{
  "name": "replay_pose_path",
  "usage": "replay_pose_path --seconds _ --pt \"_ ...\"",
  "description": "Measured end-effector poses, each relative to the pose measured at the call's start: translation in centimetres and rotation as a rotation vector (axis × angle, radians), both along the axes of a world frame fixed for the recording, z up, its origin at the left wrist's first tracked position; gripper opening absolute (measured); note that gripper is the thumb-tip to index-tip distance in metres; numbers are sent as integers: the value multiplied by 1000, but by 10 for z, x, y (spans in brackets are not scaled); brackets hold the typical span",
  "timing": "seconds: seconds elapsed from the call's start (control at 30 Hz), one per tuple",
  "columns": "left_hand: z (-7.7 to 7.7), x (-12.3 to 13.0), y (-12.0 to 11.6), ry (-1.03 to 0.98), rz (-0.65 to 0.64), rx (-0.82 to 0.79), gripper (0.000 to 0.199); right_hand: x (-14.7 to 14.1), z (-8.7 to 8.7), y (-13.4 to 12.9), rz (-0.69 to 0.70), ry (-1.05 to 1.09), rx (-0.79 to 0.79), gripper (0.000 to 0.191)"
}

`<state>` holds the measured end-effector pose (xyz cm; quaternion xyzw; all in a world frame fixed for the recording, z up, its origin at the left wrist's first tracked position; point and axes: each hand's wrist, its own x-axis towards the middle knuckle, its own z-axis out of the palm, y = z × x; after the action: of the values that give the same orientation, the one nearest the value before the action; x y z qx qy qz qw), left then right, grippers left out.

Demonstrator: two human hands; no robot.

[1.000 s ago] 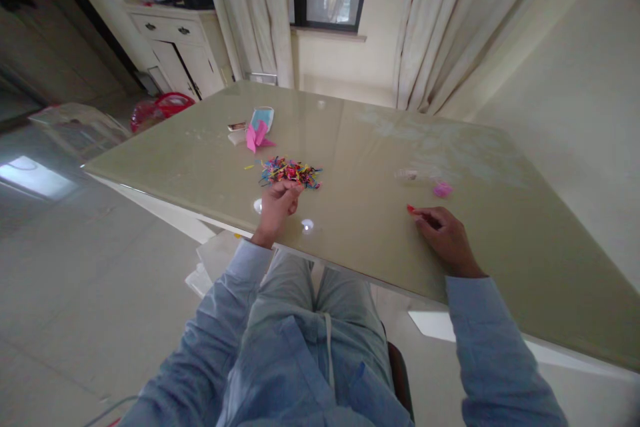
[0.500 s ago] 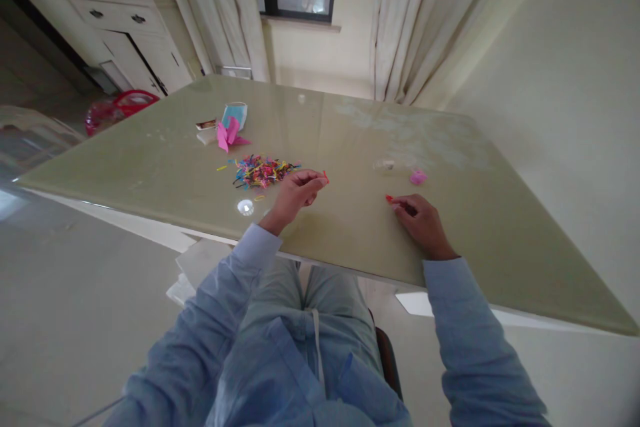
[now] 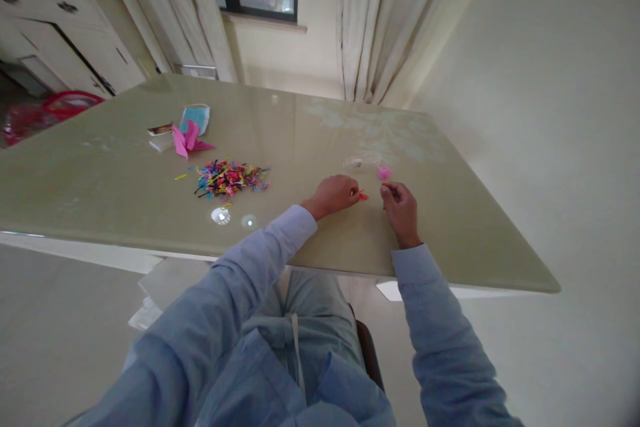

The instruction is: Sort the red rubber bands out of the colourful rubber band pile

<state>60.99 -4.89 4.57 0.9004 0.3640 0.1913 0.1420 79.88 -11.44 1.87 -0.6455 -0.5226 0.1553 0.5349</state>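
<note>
A pile of small rubber bands (image 3: 227, 178) in many colours lies on the glossy table (image 3: 280, 147) to the left. My left hand (image 3: 337, 193) has reached across to the right of it, fingers pinched. A small cluster of red rubber bands (image 3: 363, 195) sticks out at its fingertips. Just to the right is my right hand (image 3: 401, 210), thumb and finger pinched together. A speck of red shows at its tip, too small to make out. Beyond the right hand sits a small pink bundle (image 3: 384, 172), beside a clear plastic item (image 3: 354, 163).
At the table's left lie a pink folded-paper shape (image 3: 189, 139), a blue face mask (image 3: 195, 119) and a small packet (image 3: 161, 141). A red basket-like object (image 3: 73, 103) stands beyond the left edge. The wall (image 3: 550, 147) rises along the right side.
My left hand has moved right, away from the pile and close to my right hand. Red bands earlier at my right fingertips now show at my left ones. The view has shifted right.
</note>
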Motion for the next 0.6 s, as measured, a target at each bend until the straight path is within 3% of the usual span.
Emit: replay_pose_path --seconds 0.17,0.37,0.6 --pt "-9 12 3 174 -22 35 35 -1 -2 0 -2 -12 -20 39" --pt "-12 6 3 122 -51 -12 35 1 -3 1 5 -31 -26 40" --pt "-14 -34 -15 14 5 -73 33 -4 2 -1 44 -30 -34 38"
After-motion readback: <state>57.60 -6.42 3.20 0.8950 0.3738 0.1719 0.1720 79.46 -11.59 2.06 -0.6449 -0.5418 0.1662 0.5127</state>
